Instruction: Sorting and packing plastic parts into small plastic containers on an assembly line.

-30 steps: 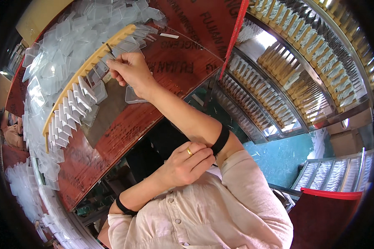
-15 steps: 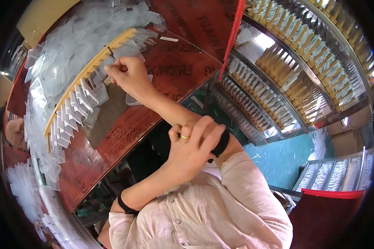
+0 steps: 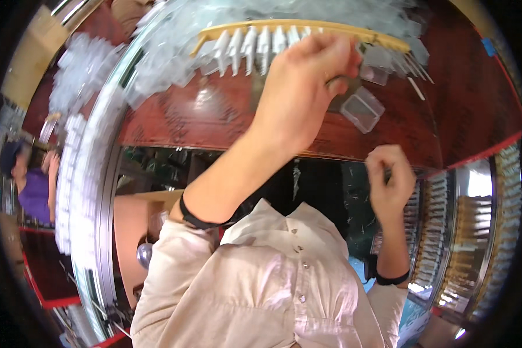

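My left hand [image 3: 307, 87] reaches over the near side of a long yellow wooden rack [image 3: 238, 26], its fingers curled together by the right part of the strip. Whatever they may hold is hidden and blurred. White pointed pieces [image 3: 249, 49] hang in a row along the rack, left of the hand; thin bare prongs [image 3: 419, 66] stick out at its right end. My right hand [image 3: 391, 177] is apart from the rack, over the table's front edge, with thumb and fingers curled in. Nothing nameable shows in it. Between the hands lies a clear plastic box [image 3: 362, 110].
Clear plastic pieces are heaped [image 3: 168, 52] behind the rack on the red-brown table [image 3: 174, 124]. A glass-like edge and stacked white pieces [image 3: 69, 185] run down the left. Another person in purple [image 3: 35, 194] is beyond. Filled racks [image 3: 475, 226] stand at right.
My view has swung round. My right hand has drawn back from the rack to the table's front edge. My left hand has left my right arm and reached up to the rack.
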`<state>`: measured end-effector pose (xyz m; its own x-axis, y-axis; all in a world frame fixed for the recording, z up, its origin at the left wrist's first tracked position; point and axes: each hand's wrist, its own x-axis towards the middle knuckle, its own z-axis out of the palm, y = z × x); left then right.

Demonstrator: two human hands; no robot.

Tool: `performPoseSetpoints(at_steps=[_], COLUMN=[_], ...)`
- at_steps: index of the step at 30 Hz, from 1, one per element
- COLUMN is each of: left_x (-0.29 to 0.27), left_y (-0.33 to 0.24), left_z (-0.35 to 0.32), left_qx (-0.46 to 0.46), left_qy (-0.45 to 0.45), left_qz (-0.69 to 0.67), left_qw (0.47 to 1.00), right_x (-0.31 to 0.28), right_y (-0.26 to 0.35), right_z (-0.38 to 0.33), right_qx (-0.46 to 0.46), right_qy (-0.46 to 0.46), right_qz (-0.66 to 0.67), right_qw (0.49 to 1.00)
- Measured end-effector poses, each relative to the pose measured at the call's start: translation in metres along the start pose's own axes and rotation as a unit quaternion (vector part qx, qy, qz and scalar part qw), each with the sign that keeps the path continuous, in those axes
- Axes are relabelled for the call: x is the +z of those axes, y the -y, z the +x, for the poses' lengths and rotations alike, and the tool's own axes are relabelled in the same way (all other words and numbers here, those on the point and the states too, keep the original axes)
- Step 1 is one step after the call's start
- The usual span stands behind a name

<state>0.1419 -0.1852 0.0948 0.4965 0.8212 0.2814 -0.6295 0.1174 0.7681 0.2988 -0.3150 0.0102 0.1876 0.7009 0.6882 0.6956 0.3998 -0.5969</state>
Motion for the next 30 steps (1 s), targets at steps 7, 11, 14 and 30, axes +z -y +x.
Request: performPoseSetpoints(at_steps=[7,11,14,30], left_x=[-0.035,-0.044,-0.016,-0.023], left_y=[-0.055,-0.026,0.014,0.063], left_z=[0.044,0.061,0.042,0.06], left_qx=[0.003,0.049,0.118,-0.012], left_qy=[0.106,0.013,-0.009,0.038], left_qz=[-0.255,-0.144,0.111,0.015], left_qw=[0.961,0.988,0.987,0.999], right_x=[0.078,0.093,0.093,0.108], right_y=[0.037,0.063,0.094,0.08], right_z=[-0.034,-0.028,-0.007,-0.048], right_qx=[-0.193,-0.263,-0.348,-0.427], right_qy=[0.177,0.149,0.139,0.129], right_qz=[0.122,0.143,0.066,0.063], right_qw=[0.957,0.942,0.925,0.893])
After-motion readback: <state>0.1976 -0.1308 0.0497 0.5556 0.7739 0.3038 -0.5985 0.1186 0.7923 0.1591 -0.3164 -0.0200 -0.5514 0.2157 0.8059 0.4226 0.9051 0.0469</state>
